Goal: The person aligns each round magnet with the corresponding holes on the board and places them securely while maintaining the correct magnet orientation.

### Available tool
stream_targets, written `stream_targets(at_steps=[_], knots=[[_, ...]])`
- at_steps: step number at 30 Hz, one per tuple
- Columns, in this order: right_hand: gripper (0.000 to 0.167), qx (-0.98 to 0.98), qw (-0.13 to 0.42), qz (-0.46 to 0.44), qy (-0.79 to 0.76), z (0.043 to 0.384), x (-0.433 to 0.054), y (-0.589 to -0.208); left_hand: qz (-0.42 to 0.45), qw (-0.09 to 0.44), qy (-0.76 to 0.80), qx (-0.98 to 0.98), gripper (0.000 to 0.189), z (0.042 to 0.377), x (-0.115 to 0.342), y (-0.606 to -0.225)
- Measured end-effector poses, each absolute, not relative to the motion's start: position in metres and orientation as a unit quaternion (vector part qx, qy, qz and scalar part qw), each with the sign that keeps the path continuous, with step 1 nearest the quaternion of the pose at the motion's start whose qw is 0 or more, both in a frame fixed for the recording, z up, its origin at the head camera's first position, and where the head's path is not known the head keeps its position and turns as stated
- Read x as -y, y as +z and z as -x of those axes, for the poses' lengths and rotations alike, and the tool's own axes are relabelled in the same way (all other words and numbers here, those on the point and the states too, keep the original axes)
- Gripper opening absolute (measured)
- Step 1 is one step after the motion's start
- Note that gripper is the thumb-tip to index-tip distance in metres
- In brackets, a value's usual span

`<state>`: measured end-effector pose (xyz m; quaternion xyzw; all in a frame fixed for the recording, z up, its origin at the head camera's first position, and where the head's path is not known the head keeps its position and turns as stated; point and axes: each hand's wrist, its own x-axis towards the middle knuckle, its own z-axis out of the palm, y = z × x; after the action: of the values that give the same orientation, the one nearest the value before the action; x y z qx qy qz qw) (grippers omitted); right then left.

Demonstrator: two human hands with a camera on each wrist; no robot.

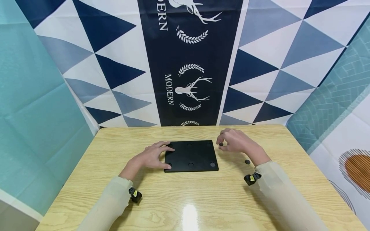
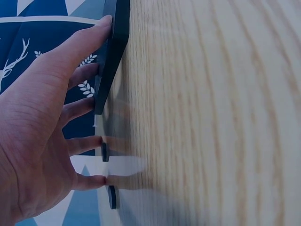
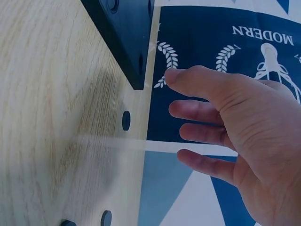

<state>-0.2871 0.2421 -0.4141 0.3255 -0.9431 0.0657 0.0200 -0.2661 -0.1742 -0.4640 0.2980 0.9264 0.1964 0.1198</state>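
Wooden table (image 1: 162, 199), discs (image 1: 247, 161) beside black board (image 1: 189, 155)

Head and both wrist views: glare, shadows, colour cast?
Head view: bright glare on the pale wood-grain table, soft shadow beside the cream right sleeve; left wrist view: dim, bluish, faint reflections on the table; right wrist view: also dim, bluish, broad soft shadow beside the flat black rectangular board.
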Motion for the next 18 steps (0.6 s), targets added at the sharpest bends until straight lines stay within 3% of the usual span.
stream_targets(at_steps=[18], knots=[[0.020,0.950,0.001,-0.308,0.056,0.300,-0.240,-0.413,-0.294,0.118,0.213,-0.924,0.080,0.275,0.178,-0.477]])
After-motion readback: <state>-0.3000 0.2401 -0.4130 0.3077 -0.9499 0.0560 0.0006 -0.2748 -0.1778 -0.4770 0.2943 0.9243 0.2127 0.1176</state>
